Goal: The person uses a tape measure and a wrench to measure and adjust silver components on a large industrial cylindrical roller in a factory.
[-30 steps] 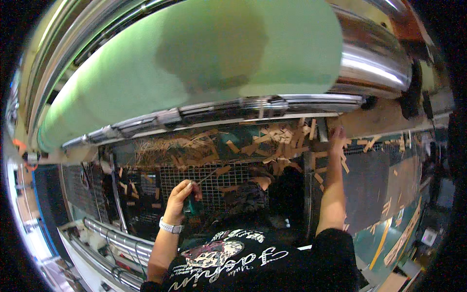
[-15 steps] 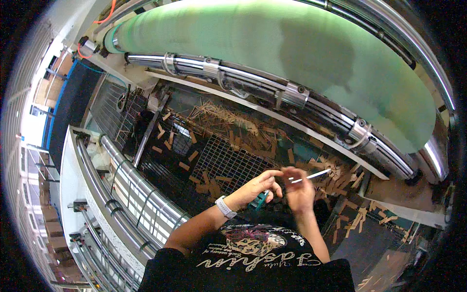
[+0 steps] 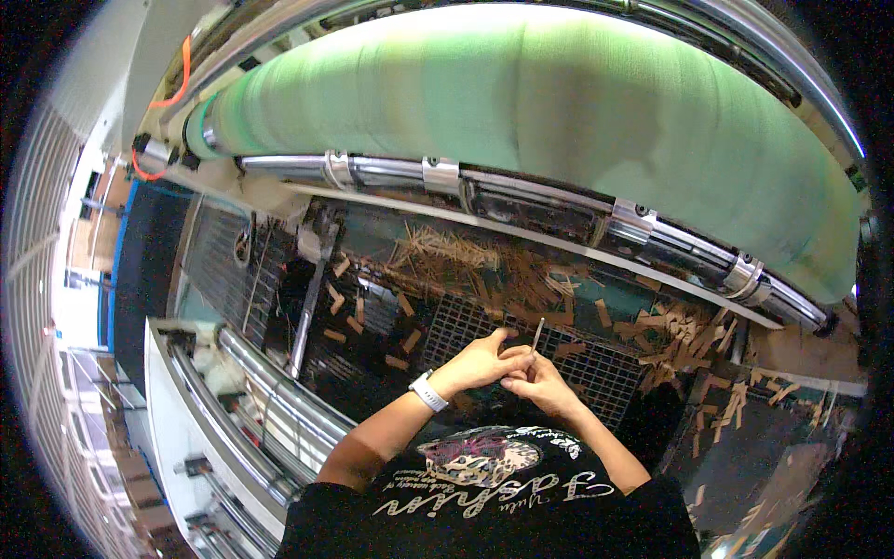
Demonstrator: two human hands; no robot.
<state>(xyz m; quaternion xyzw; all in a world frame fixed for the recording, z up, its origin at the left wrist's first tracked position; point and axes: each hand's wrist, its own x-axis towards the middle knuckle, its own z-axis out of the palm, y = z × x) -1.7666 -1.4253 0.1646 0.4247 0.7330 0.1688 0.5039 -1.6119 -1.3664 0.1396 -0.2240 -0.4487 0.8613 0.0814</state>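
In front of my chest, above a dark grid, my two hands meet at the fingertips. My right hand (image 3: 548, 389) is closed, pinching a thin, pale metal-looking rod (image 3: 539, 335) that points up and away from me. Its lower end is hidden among the fingers, so its exact kind does not show. My left hand (image 3: 480, 361) has one finger raised apart, and its other fingers stretch across to the right fingertips beside the rod. A pale watch (image 3: 428, 391) sits on the left wrist.
Beyond my hands runs a big green-covered roller (image 3: 447, 88), with a metal shaft carrying clamp collars (image 3: 440, 174) below it. Cardboard scraps (image 3: 680, 331) litter the metal grid (image 3: 466, 326) and the machine's base. Chrome rollers (image 3: 279, 391) stand at my left.
The rod has swung from pointing right to pointing away from me. My right hand has moved left against my left fingertips. The view has shifted, and a teal object near my left hand no longer shows.
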